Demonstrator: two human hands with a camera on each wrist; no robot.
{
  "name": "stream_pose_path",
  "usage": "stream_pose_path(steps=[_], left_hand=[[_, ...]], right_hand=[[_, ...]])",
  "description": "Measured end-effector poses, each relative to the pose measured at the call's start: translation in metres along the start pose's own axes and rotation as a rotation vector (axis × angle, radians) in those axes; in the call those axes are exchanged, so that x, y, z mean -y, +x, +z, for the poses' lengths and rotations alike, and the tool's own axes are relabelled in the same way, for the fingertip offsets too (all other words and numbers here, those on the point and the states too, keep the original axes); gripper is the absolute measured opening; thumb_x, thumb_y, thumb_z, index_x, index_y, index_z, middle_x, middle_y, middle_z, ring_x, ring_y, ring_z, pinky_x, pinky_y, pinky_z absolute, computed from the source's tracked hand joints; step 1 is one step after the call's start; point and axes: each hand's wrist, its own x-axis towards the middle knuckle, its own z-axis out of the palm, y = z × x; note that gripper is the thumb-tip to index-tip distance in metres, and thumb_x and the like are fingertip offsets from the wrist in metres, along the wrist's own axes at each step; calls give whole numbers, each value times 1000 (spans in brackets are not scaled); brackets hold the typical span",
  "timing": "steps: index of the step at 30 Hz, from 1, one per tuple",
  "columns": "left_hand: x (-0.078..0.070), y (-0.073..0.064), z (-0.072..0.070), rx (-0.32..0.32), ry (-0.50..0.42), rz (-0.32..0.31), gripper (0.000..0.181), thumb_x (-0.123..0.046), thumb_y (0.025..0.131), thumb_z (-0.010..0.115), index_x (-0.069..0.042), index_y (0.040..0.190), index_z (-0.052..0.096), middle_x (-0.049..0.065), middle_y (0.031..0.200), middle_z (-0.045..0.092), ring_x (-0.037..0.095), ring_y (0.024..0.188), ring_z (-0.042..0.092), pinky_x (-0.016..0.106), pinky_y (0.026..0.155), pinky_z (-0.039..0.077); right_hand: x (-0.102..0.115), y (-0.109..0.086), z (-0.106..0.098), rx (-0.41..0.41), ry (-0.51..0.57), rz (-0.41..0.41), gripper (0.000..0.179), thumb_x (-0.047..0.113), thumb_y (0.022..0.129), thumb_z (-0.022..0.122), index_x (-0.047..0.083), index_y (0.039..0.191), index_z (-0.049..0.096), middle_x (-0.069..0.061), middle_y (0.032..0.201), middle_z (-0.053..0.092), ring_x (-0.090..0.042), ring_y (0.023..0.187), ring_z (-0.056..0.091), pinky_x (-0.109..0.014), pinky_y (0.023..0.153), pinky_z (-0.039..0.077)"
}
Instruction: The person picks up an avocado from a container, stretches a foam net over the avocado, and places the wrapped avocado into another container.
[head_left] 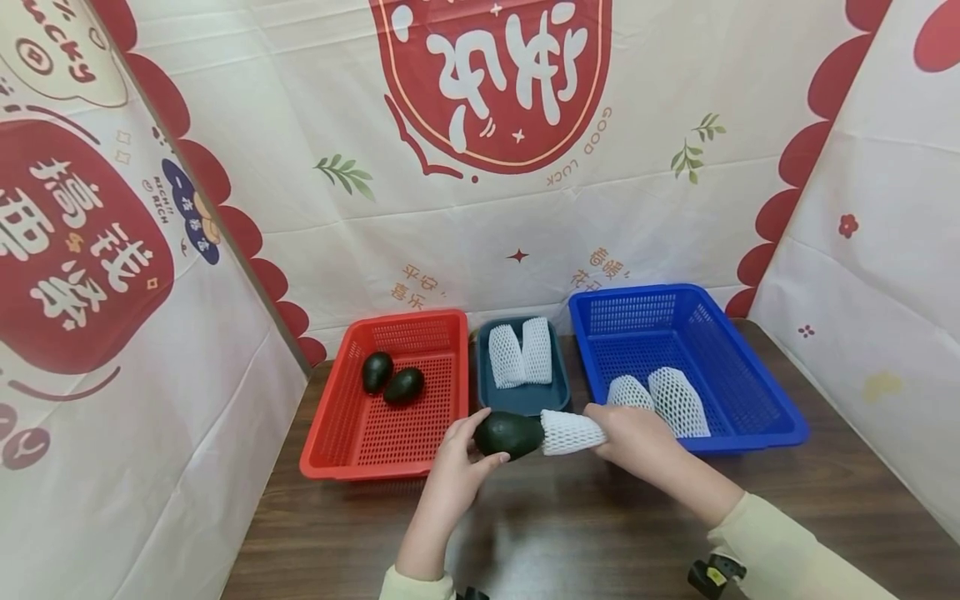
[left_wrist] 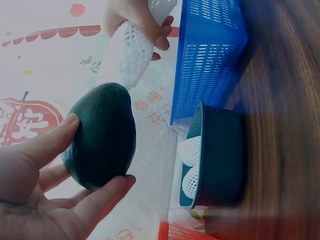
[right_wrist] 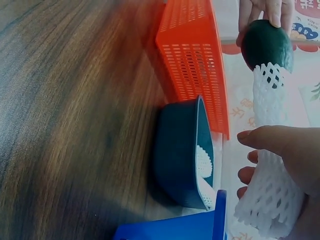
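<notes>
A dark green avocado [head_left: 508, 436] is held by my left hand [head_left: 459, 460], thumb and fingers around its wider end, as the left wrist view also shows. My right hand [head_left: 637, 437] grips a white foam net sleeve [head_left: 570, 432] around its middle. In the head view the sleeve's near end meets the avocado's narrow tip; whether the tip is inside I cannot tell. Both are above the table in front of a dark teal tray [head_left: 525, 402], which holds two more foam sleeves [head_left: 536, 350].
At the left a red basket [head_left: 318, 433] holds two bare avocados [head_left: 404, 386]. A blue basket [head_left: 757, 400] at the right contains two white net-covered pieces [head_left: 677, 400]. Printed cloth walls [head_left: 517, 225] stand behind and beside the wooden table [head_left: 540, 533].
</notes>
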Motion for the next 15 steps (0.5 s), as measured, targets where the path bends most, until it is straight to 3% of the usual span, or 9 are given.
stream_pose_path(steps=[15], left_hand=[[-2, -2, 0, -1, -1, 14, 60, -13, 83, 79, -7, 137, 54, 16, 128, 52, 33, 103, 62, 42, 85, 53]], right_hand=[[-1, -2, 1, -4, 14, -4, 27, 20, 75, 83, 15, 93, 65, 1, 83, 68, -15, 66, 55, -39, 61, 52]])
